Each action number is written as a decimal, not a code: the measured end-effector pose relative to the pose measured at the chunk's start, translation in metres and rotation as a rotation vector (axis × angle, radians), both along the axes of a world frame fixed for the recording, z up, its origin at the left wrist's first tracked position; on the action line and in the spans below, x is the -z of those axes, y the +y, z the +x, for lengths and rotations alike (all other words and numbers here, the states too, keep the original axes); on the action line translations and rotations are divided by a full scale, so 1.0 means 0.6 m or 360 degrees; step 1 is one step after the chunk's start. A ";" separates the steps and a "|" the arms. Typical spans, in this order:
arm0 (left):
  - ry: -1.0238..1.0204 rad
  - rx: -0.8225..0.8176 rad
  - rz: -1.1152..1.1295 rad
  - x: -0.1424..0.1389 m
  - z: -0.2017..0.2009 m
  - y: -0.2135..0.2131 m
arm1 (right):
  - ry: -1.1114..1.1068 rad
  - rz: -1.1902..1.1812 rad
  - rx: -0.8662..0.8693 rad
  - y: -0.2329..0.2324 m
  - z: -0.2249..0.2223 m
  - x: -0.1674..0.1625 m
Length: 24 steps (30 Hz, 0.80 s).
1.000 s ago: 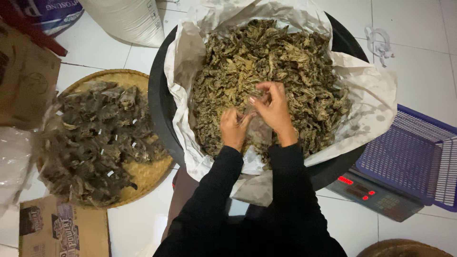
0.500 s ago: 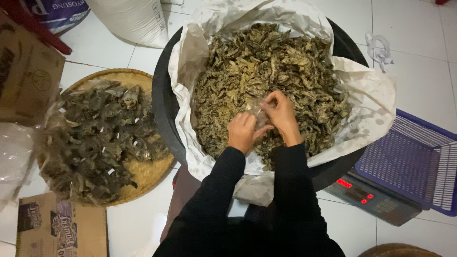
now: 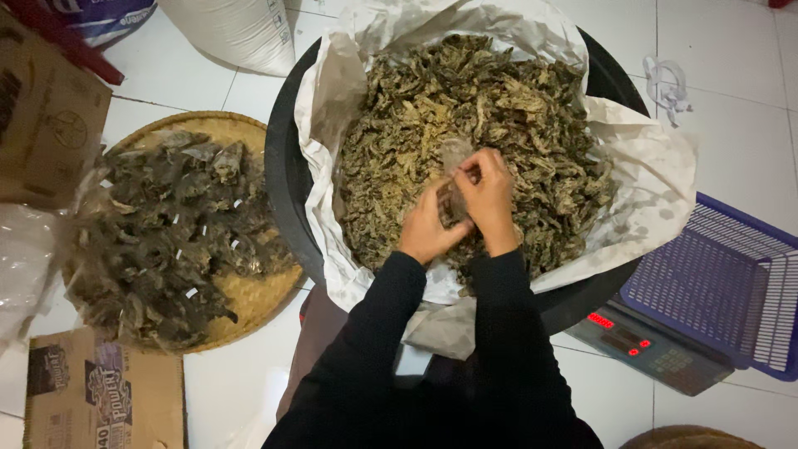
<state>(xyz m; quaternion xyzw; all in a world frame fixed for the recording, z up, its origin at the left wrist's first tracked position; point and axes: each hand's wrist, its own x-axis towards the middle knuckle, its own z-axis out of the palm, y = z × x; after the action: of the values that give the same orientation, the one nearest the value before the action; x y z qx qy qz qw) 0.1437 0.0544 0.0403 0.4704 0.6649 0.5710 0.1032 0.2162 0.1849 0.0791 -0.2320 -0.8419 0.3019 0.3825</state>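
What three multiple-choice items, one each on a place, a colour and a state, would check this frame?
1. Where is the woven tray of filled packets?
A. to the tub's left
B. to the tub's right
C. inside the tub

2. What colour is the plastic basket?
A. green
B. purple
C. yellow

3. What is the digital scale doing?
A. switched off
C. covered over
B. display lit red

Answers: 1 A, it lies left of the black tub. 2 B, its grid is purple. 3 B, red digits glow.
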 end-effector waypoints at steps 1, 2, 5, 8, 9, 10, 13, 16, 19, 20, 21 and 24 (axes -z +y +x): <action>-0.0138 -0.0068 -0.0106 0.004 0.000 0.003 | -0.0020 -0.0002 -0.0056 -0.002 0.000 0.000; -0.0277 -0.0134 -0.0212 0.009 -0.001 0.006 | -0.0040 -0.0002 -0.0110 -0.006 -0.003 0.000; -0.0571 -0.0228 -0.0057 0.032 -0.006 0.023 | -0.0074 0.0093 -0.0215 -0.023 -0.012 0.001; -0.0646 -0.0205 0.0064 0.059 -0.017 0.025 | -0.0059 0.0071 -0.0198 -0.027 -0.012 -0.004; -0.0644 -0.0185 0.0060 0.067 -0.022 0.024 | -0.0046 0.0039 -0.0175 -0.025 -0.010 -0.006; -0.0756 -0.0123 0.0132 0.074 -0.025 0.026 | -0.0017 -0.0013 -0.0191 -0.021 -0.008 -0.007; -0.0952 -0.0076 0.0254 0.086 -0.031 0.031 | 0.0003 -0.0112 -0.0210 -0.007 0.000 -0.010; -0.0575 -0.0405 0.0109 0.089 -0.031 0.029 | -0.0095 0.0151 -0.0031 -0.004 0.006 -0.008; 0.0112 -0.0692 -0.0091 0.088 -0.021 0.018 | -0.0186 0.0686 0.0332 -0.016 0.006 -0.010; 0.0189 -0.0664 -0.0080 0.088 -0.020 0.014 | -0.0201 0.0723 0.0374 -0.022 0.005 -0.012; 0.0268 -0.0636 -0.0068 0.086 -0.019 0.012 | -0.0213 0.0760 0.0416 -0.029 0.004 -0.015; 0.0352 -0.0750 -0.0042 0.082 -0.020 0.011 | 0.0022 0.0439 0.0151 -0.057 -0.008 -0.026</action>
<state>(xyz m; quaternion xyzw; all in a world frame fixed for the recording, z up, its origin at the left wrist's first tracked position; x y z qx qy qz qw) 0.1317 0.0608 -0.0091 0.3606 0.7707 0.5157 -0.1001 0.2114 0.1506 0.0949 -0.2147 -0.8607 0.1665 0.4305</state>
